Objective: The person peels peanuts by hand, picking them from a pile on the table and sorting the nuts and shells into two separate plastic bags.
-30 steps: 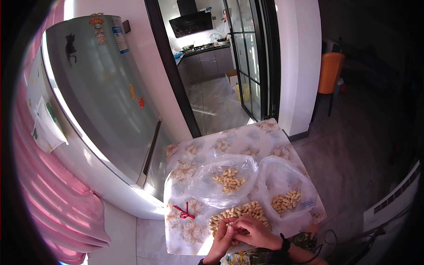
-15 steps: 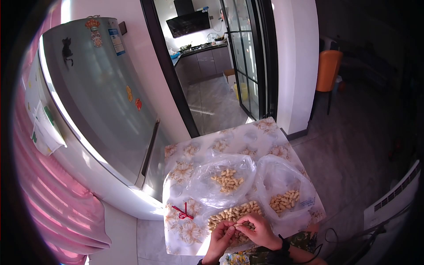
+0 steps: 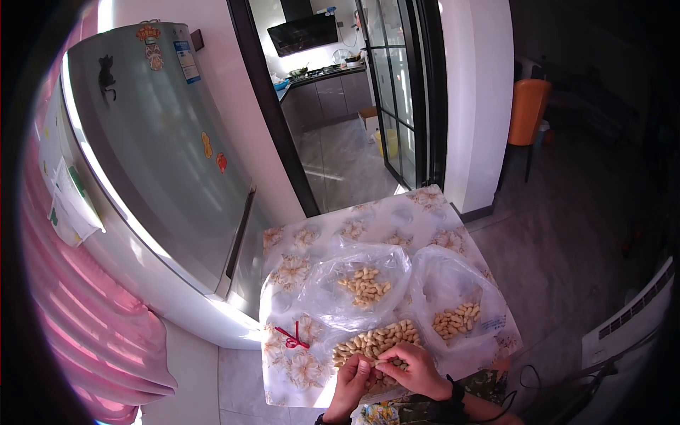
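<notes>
Both of my hands meet over a heap of peanuts in shells (image 3: 382, 338) at the table's near edge. My left hand (image 3: 353, 377) and my right hand (image 3: 412, 370) have their fingertips pinched together on a small pale thing, seemingly a peanut, mostly covered by the fingers. Behind the heap, a clear plastic bag (image 3: 326, 283) lies spread with some peanuts (image 3: 365, 287) on it. To the right, another plastic bag (image 3: 439, 276) holds more peanuts (image 3: 457, 321).
A red ribbon (image 3: 292, 336) lies on the flowered tablecloth (image 3: 304, 372) at the left. The fridge (image 3: 156, 156) stands left of the table, a glass door (image 3: 397, 106) behind it. An orange chair (image 3: 528, 113) is at the back right.
The view has shifted very slightly. My hands stay together over the heap, with only a small change in how the fingers lie.
</notes>
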`<state>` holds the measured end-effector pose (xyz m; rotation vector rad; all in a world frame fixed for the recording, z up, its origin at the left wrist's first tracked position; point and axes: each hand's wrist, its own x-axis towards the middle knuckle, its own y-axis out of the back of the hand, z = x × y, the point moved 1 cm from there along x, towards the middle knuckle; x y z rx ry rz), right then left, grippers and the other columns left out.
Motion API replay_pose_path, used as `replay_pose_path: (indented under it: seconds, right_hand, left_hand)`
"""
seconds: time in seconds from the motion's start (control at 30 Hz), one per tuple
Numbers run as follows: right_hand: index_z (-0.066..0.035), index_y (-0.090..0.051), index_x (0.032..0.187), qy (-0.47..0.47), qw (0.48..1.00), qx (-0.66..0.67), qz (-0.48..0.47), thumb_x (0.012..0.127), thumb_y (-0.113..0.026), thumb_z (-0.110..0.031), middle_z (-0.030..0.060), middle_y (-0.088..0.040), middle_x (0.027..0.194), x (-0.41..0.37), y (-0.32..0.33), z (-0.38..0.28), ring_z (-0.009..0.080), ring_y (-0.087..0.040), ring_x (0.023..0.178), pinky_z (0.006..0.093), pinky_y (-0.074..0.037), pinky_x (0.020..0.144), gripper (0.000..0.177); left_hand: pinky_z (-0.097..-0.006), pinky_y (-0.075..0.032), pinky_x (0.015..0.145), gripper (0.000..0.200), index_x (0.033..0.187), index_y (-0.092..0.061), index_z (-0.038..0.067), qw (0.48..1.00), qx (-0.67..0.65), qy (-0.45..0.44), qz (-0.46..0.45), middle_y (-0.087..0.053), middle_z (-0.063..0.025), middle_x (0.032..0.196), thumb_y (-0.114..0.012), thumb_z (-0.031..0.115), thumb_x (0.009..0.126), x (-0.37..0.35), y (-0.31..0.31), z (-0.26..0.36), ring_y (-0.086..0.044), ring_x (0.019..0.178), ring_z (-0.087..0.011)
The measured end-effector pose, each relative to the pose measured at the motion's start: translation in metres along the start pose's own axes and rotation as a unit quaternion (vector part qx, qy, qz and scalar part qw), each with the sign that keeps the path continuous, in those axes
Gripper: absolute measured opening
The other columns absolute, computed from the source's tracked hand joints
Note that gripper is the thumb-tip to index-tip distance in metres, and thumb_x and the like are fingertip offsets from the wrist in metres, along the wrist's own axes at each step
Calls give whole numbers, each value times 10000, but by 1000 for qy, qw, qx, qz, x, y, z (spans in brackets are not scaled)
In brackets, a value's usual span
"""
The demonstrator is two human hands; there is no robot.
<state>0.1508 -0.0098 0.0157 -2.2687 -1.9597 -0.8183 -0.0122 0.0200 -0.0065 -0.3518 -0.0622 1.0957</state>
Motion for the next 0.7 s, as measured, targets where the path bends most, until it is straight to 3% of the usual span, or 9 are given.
replay_pose_path:
  seconds: [0.3,0.57,0.7]
  right_hand:
    - [-35,-629,897,-14,1000,26,-9,829,-717,-154,79,-652,823,-1,0,1,214,-640,732,298,-506,629,163]
    - [-41,-615,957,-25,999,15,15,849,-689,-139,82,-652,823,-3,-3,7,223,-644,732,311,-493,631,163]
    - [-50,-622,974,-40,999,14,16,855,-684,-146,84,-653,825,-2,-1,4,226,-646,739,314,-493,632,166]
  left_hand:
    - [-181,-339,525,309,882,-529,66,1000,-14,17,7,-588,-5,742,-453,337,1009,0,2,-3,-425,582,-39]
    - [-172,-369,571,214,1095,-520,43,1000,14,22,2,-606,1,867,-516,230,992,2,-4,4,-464,662,-27]
    - [-171,-394,607,204,1089,-523,45,1000,20,3,-11,-613,-7,878,-520,223,990,2,3,-4,-496,695,-45]
